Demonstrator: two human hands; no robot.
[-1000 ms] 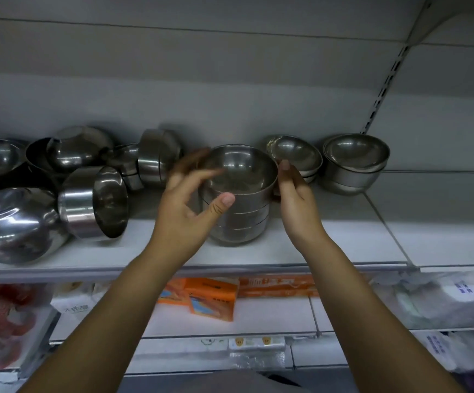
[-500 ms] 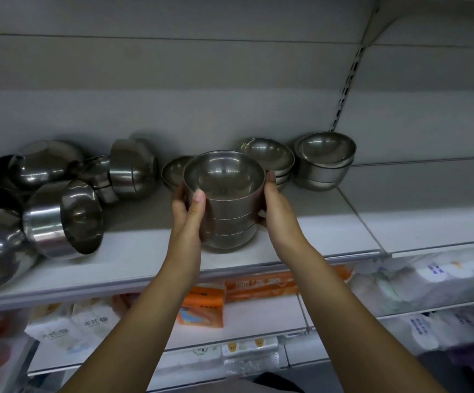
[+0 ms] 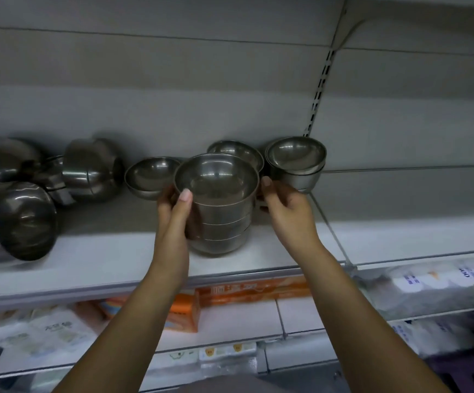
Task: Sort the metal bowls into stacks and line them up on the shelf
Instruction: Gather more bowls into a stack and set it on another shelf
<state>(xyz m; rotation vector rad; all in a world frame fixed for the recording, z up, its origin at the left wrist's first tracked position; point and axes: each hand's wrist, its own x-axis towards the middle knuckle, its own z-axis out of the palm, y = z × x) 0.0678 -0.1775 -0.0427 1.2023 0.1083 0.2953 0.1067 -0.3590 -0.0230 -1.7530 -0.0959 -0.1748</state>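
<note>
A stack of several nested metal bowls [image 3: 218,214] stands upright on the white shelf [image 3: 102,259], near its middle. My left hand [image 3: 173,219] grips the stack's left side, thumb across the front just under the top rim. My right hand [image 3: 286,211] holds the right side, with curled fingers against the wall and the thumb tip by the rim. Behind stand three shorter stacks: one at the left [image 3: 150,177], one partly hidden directly behind [image 3: 235,148] and one at the right [image 3: 296,163].
Loose metal bowls lie tipped on their sides at the shelf's left, one pair [image 3: 91,168] at the back and a larger one [image 3: 23,219] nearer the front. A slotted upright [image 3: 319,89] divides the back wall. Orange boxes [image 3: 252,290] and white packs [image 3: 428,282] fill the shelf below.
My left hand, open beside the stack a second ago, now grips its left side. The right hand stays at the right side. The stack remains on the shelf.
</note>
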